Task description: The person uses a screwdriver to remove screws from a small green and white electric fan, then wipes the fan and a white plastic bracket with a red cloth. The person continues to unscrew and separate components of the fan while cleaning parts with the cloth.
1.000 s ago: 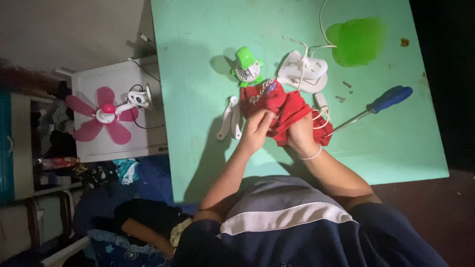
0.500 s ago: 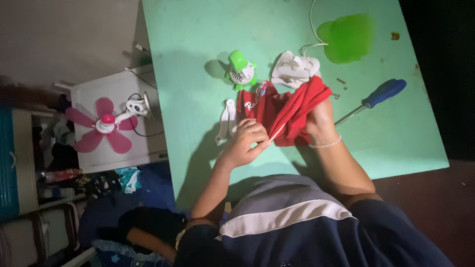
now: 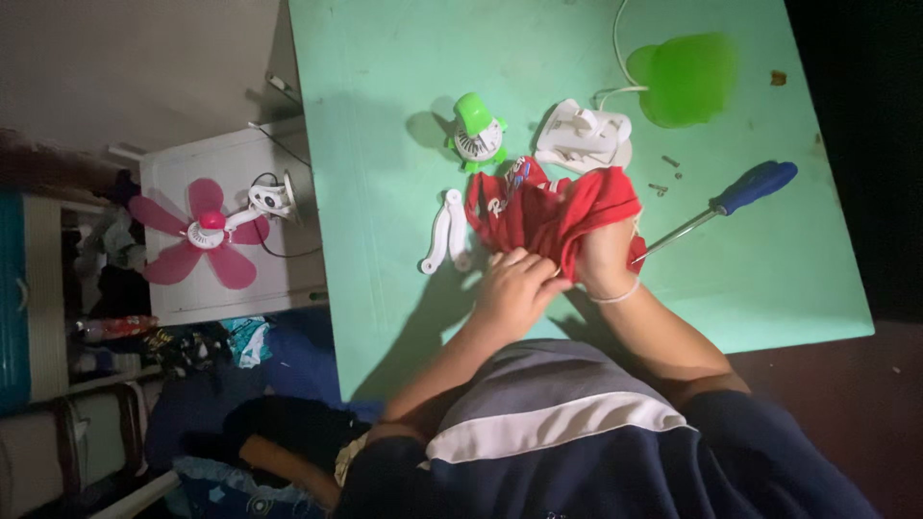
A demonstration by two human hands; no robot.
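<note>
Red cloth (image 3: 548, 211), a crumpled piece of soft fabric with some white lettering, lies bunched on the mint-green tabletop (image 3: 385, 125) just in front of the person, and both hands are in it. As for how far the work has got, the small fan looks taken apart: a green and white motor housing (image 3: 477, 130), a white plastic clip base (image 3: 584, 137) with its white cord, a white curved bracket (image 3: 444, 229) and a few loose screws (image 3: 665, 175) all lie separately about the cloth, so nothing looks reassembled. The left hand (image 3: 514, 293) is curled, its fingers pinching the near edge of the cloth. The right hand (image 3: 601, 258) is closed around a fold, partly wrapped in it; whether a part sits inside cannot be told. A blue-handled screwdriver (image 3: 731, 197) lies untouched beside it.
</note>
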